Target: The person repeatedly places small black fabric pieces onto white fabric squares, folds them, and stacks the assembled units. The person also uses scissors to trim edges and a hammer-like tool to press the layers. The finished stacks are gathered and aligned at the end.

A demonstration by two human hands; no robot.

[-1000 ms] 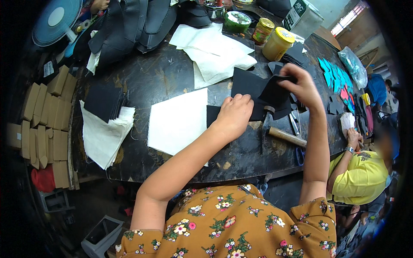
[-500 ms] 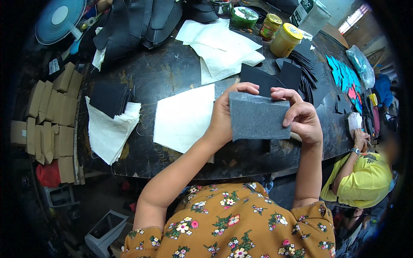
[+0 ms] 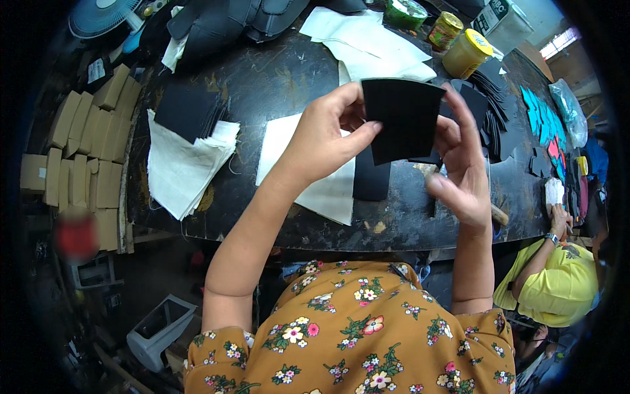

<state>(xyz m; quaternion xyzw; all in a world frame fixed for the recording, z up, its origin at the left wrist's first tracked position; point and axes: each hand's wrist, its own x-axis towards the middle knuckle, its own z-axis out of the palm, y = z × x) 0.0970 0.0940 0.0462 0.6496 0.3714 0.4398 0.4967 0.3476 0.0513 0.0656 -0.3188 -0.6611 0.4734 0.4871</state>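
My left hand (image 3: 335, 131) pinches the left side of a black trapezoid leather-like piece (image 3: 403, 121), thumb on its face. The piece is held up over the table, wider at its top edge. At its right edge is my right hand (image 3: 462, 157), fingers apart and thumb stretched away; a fingertip is near or touching the upper right corner. Below lie a white cloth sheet (image 3: 279, 148) and another black piece (image 3: 372, 176). To the left, a stack of black pieces (image 3: 187, 111) rests on layered white cloth (image 3: 184, 174).
White sheets (image 3: 374, 49), a yellow-lidded jar (image 3: 467, 56) and fanned black pieces (image 3: 492, 98) lie farther back. A wooden handle (image 3: 499, 215) is near the table's front edge. Cardboard boxes (image 3: 79, 144) stand left. A person in yellow (image 3: 558, 279) works at right, near turquoise pieces (image 3: 541, 115).
The held piece showed its grey side and now shows a black face, higher up. My right hand has loosened from its grip and spread its fingers. The view has shifted slightly.
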